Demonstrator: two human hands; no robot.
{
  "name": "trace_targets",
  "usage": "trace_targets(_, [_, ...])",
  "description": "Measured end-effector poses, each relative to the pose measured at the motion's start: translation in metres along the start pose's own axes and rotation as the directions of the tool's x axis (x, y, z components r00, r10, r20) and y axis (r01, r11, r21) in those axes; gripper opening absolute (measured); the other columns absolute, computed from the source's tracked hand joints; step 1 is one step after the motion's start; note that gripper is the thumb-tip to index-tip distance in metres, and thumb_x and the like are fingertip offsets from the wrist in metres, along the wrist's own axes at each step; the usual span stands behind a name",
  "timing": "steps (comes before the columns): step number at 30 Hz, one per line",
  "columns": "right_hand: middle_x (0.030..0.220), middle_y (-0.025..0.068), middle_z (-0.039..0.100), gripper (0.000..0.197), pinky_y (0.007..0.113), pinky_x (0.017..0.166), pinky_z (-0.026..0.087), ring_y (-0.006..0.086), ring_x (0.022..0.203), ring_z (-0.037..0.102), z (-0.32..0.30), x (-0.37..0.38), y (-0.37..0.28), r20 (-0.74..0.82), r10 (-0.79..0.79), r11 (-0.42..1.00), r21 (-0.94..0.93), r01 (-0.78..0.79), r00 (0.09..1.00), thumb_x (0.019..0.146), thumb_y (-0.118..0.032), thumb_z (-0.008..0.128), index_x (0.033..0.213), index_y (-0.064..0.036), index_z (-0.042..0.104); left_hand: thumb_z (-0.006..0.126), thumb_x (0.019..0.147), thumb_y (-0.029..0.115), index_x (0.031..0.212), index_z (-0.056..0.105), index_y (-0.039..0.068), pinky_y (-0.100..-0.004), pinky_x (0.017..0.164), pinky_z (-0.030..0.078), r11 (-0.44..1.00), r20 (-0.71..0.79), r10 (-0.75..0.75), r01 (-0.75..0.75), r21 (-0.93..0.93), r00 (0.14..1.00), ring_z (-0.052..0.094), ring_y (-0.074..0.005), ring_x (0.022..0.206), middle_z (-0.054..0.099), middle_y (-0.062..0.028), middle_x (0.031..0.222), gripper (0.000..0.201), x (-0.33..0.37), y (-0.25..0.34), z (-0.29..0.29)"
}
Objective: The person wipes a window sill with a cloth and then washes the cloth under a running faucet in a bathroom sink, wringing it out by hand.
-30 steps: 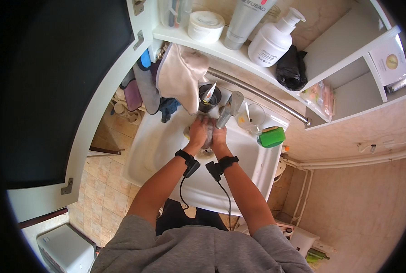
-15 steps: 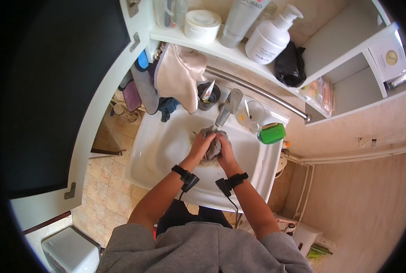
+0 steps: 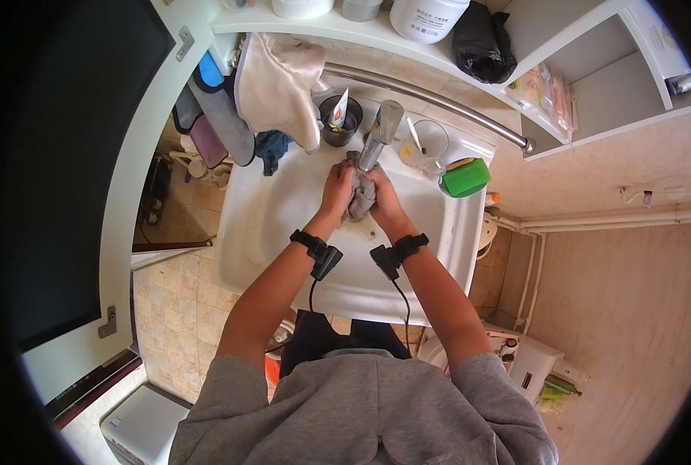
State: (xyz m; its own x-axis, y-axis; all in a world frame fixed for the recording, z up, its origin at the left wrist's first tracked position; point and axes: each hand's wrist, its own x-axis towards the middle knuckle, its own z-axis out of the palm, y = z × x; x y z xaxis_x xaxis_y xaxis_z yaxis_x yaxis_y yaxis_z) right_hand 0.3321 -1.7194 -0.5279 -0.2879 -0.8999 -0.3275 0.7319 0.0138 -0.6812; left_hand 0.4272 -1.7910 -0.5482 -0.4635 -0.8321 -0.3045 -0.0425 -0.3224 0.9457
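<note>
A wet-looking grey-brown cloth point(image 3: 362, 200) is bunched between my two hands over the white sink point(image 3: 256, 209). My left hand point(image 3: 336, 191) closes round its left side, and my right hand point(image 3: 385, 200) grips it from the right. Both sets of fingers are partly hidden by the folds. Right above the cloth is the spout of the metal tap point(image 3: 380, 136); I cannot make out whether water is running. Small dark specks lie in the basin just below the cloth.
A dark cup with a tube point(image 3: 340, 124), a clear glass point(image 3: 431, 142) and a green block point(image 3: 467, 178) stand along the sink's back rim. Cloths point(image 3: 276, 85) hang at the back left. A metal rail point(image 3: 438, 105) runs under the white shelf point(image 3: 400, 46). A cabinet door point(image 3: 140, 155) stands ajar at left.
My view has shifted, so the sink and shelf sit higher in the picture. My hands have brought the cloth slightly closer to the tap spout, still gripping it.
</note>
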Motion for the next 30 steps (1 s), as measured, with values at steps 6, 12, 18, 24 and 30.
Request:
trace_targets(6, [0.101,0.0059,0.064,0.033,0.031,0.080,0.051,0.0152,0.089,0.061,0.015,-0.001,0.013,-0.128,-0.164,0.986,-0.064,0.156,0.978,0.089,-0.018,0.064,0.117,-0.0044,0.054,0.052,0.096,0.043,0.115,0.058,-0.003,-0.0406,0.086,0.047,0.986,-0.150,0.040,-0.015,0.166,0.988,0.064,-0.0378,0.098,0.066,-0.0268,0.104,0.050,0.003,0.002,0.006])
trace_targets(12, [0.093,0.0039,0.063,0.032,0.029,0.070,0.051,0.0147,0.079,0.061,-0.012,0.011,0.022,-0.269,-0.225,0.949,-0.279,0.148,0.936,0.088,-0.011,0.064,0.118,-0.0041,0.054,0.048,0.100,0.038,0.110,0.062,0.001,-0.0464,0.079,0.049,0.907,-0.116,0.257,-0.198,0.371,0.960,0.065,-0.0425,0.090,0.069,-0.0222,0.094,0.042,-0.009,0.005,0.010])
trace_targets(18, [0.096,0.0062,0.066,0.035,0.029,0.075,0.051,0.0126,0.084,0.061,0.014,0.018,0.013,-0.071,-0.211,0.869,-0.471,0.154,0.975,0.087,-0.017,0.069,0.114,0.0015,0.056,0.047,0.101,0.035,0.108,0.062,0.002,-0.0475,0.080,0.049,0.923,-0.162,0.209,-0.140,0.358,0.964,0.063,-0.0434,0.093,0.068,-0.0241,0.098,0.038,-0.004,-0.001,-0.015])
trace_targets(24, [0.102,0.0073,0.067,0.043,0.030,0.079,0.052,0.0120,0.089,0.062,0.006,0.025,0.012,-0.046,-0.250,0.750,-0.640,0.164,0.967,0.087,-0.021,0.074,0.118,0.0032,0.055,0.050,0.101,0.030,0.099,0.061,-0.001,-0.0401,0.078,0.048,0.965,-0.219,0.206,-0.161,0.207,0.954,0.061,-0.0336,0.082,0.066,-0.0201,0.090,0.033,-0.002,-0.003,-0.037])
trace_targets(30, [0.101,0.0087,0.067,0.046,0.030,0.078,0.052,0.0137,0.087,0.062,0.023,0.019,0.015,-0.088,-0.209,0.852,-0.506,0.138,0.974,0.087,-0.027,0.073,0.115,0.0046,0.056,0.051,0.101,0.035,0.102,0.061,0.001,-0.0332,0.076,0.046,0.999,-0.034,-0.039,0.038,-0.016,0.999,0.057,-0.0210,0.083,0.063,-0.0100,0.090,0.035,-0.006,0.007,-0.045])
